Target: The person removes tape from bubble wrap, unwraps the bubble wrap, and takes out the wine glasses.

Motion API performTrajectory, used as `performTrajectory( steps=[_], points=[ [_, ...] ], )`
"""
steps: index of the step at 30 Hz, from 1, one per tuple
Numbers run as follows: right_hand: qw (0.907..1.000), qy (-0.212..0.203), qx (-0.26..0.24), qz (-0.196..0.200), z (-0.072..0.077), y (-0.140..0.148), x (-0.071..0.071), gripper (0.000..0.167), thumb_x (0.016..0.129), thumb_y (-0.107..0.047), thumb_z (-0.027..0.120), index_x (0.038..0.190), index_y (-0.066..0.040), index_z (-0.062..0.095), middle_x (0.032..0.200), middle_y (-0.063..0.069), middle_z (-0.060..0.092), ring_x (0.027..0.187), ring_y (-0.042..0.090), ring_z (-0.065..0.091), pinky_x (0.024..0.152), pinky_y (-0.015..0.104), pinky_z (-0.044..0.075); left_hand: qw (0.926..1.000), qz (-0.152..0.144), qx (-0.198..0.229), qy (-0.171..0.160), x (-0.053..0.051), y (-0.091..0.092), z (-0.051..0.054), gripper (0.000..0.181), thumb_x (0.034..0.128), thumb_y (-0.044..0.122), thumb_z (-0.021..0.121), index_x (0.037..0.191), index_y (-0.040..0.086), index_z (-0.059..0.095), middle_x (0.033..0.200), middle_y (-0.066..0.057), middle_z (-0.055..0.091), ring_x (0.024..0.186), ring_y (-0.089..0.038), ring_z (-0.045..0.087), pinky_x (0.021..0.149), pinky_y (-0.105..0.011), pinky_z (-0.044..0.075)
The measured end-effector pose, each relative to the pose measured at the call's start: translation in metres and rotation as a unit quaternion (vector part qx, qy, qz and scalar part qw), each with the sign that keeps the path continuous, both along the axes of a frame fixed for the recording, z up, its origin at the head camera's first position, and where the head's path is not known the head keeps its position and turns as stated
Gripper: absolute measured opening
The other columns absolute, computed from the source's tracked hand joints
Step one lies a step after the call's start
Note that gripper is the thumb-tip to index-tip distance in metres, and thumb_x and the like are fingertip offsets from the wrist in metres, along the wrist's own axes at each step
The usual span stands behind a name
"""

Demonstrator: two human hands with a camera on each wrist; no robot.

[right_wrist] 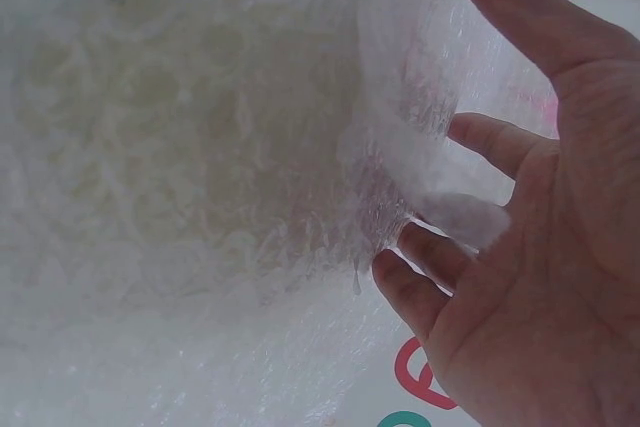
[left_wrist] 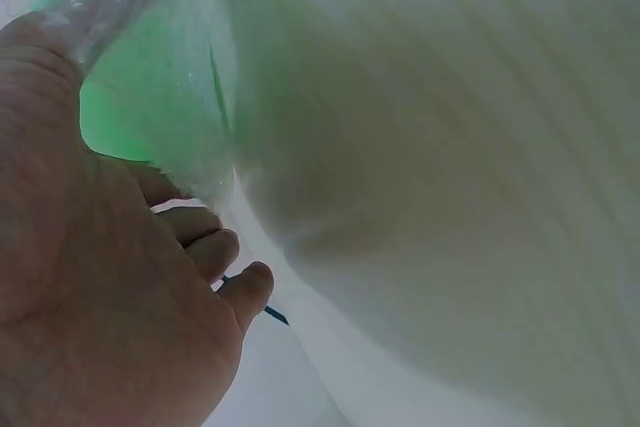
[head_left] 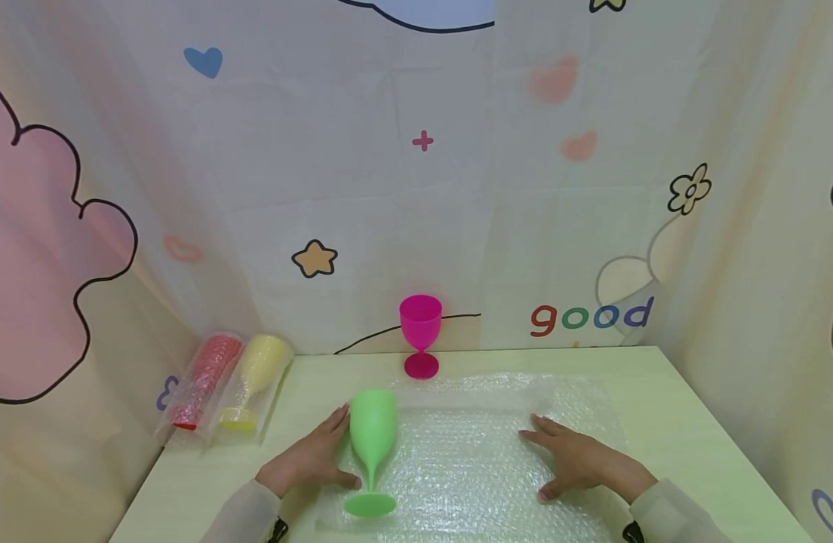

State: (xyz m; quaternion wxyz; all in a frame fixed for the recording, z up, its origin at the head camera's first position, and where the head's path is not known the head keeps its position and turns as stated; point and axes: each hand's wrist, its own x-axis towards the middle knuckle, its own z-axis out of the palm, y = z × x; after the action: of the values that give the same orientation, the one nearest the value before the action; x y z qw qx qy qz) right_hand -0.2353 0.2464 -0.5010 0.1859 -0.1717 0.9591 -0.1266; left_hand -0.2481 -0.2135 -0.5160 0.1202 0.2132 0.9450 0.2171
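A light green goblet (head_left: pixel 372 422) lies on its side near the left edge of a sheet of bubble wrap (head_left: pixel 471 460), its foot towards me. Just left of it my left hand (head_left: pixel 311 458) rests at the sheet's edge, fingers extended and thumb spread near the stem. In the left wrist view, that hand (left_wrist: pixel 120 267) touches the film, with green showing behind. My right hand (head_left: pixel 582 456) touches the sheet further right, fingers and thumb apart. The right wrist view shows the hand (right_wrist: pixel 540 227) beside the crinkled wrap (right_wrist: pixel 390 147), fingers mostly straight.
Upright at the table's back edge stands a pink goblet (head_left: pixel 421 324). Two bubble-wrapped pieces, a red one (head_left: pixel 206 381) and a yellow goblet (head_left: pixel 256 377), lie at the back left. A printed curtain (head_left: pixel 362 166) hangs behind the pale table (head_left: pixel 708 467).
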Motion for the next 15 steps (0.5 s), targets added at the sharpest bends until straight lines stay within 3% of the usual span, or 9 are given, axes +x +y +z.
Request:
performTrajectory(
  steps=[9,15],
  points=[
    [1.0000,-0.003,-0.004,-0.002,-0.0002,-0.0001,-0.0001,0.099,0.062,-0.053,0.085,0.147,-0.023,0.045,0.161,0.015,0.028,0.147,0.040,0.029,0.109,0.066,0.035,0.9995,0.019,0.012,-0.024,0.0008,-0.0049,-0.0047,0.120,0.0680,0.051,0.085,0.154,-0.003,0.021,0.163,-0.021,0.019,0.151,-0.040,0.017,0.119,-0.057,0.025],
    [1.0000,0.000,-0.003,0.001,0.0014,-0.0003,0.0006,0.099,0.062,-0.054,0.085,0.148,-0.023,0.044,0.161,0.015,0.028,0.147,0.040,0.028,0.109,0.065,0.035,0.9994,0.018,0.007,-0.028,0.0040,-0.0090,0.0020,0.112,0.0702,0.045,0.085,0.151,-0.006,0.027,0.159,-0.025,0.025,0.148,-0.044,0.023,0.117,-0.058,0.026]
  ],
)
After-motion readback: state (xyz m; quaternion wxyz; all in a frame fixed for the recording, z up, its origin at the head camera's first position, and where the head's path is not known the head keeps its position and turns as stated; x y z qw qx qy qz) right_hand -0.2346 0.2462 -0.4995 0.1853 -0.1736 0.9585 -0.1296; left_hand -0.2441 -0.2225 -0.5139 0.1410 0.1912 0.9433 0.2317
